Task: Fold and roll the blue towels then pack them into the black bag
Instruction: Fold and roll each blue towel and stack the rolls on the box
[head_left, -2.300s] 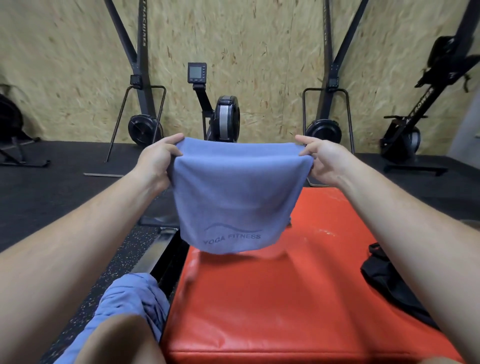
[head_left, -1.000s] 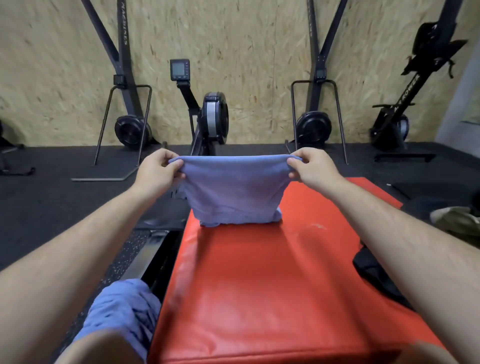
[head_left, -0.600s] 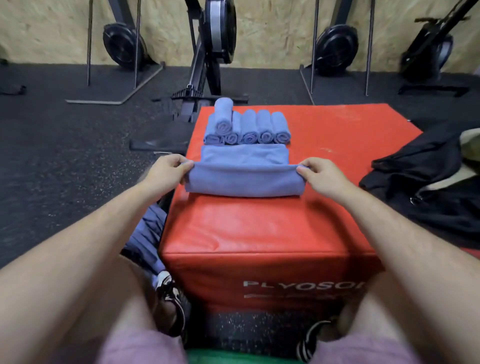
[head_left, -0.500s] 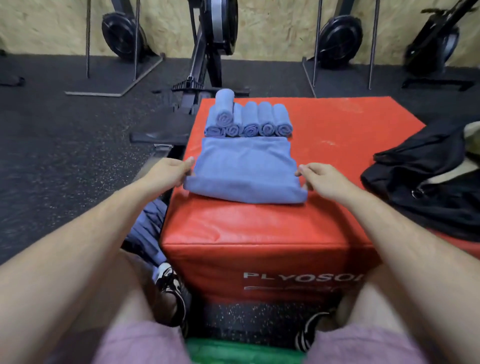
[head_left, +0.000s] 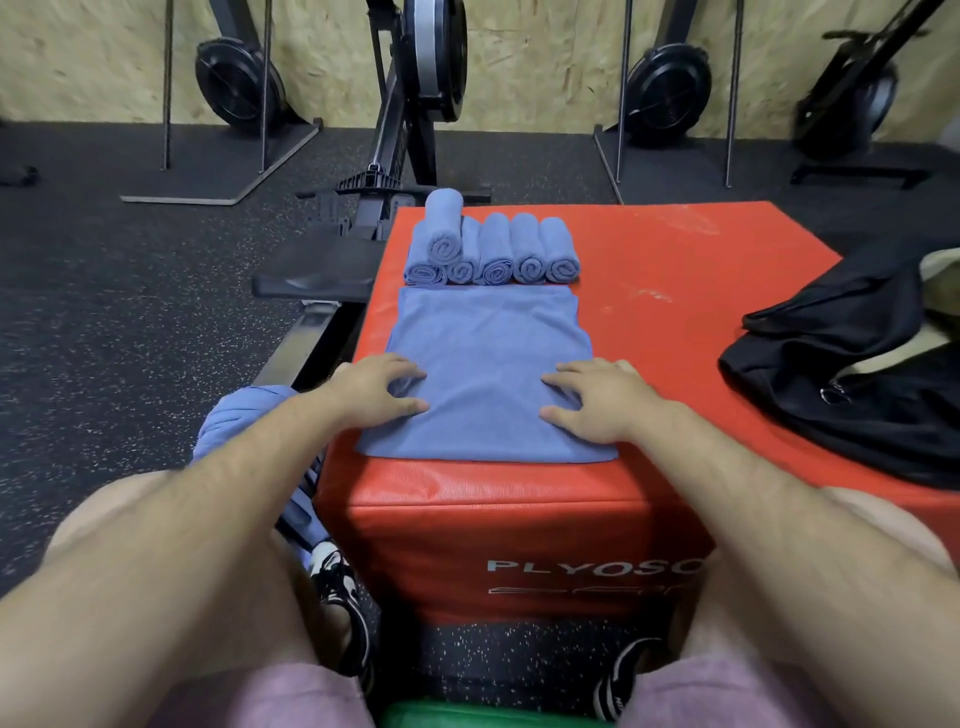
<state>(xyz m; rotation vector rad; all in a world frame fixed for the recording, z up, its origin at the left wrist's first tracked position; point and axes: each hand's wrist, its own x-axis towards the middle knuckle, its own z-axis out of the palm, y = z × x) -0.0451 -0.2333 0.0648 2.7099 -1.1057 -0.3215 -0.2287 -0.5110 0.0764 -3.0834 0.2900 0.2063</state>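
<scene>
Towel (head_left: 488, 364), held up secs ago, now lies flat on plyo box (head_left: 675, 291) under L hand (head_left: 376, 392) & R hand (head_left: 592, 400); fingers (head_left: 402, 371) spread, pressing, gripping nothing. Rolled towels (head_left: 493, 254) just beyond fingers, black bag (head_left: 857, 374) to R. Rolling prob next.

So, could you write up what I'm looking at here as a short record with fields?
surface: red box
being worked on: folded towel, lying flat at the box's near edge
hands: left hand and right hand press on its near half
finished: six rolled towels in a row behind it, one stacked on top
black bag: at the box's right side
waiting: heap of towels left of the box
</scene>
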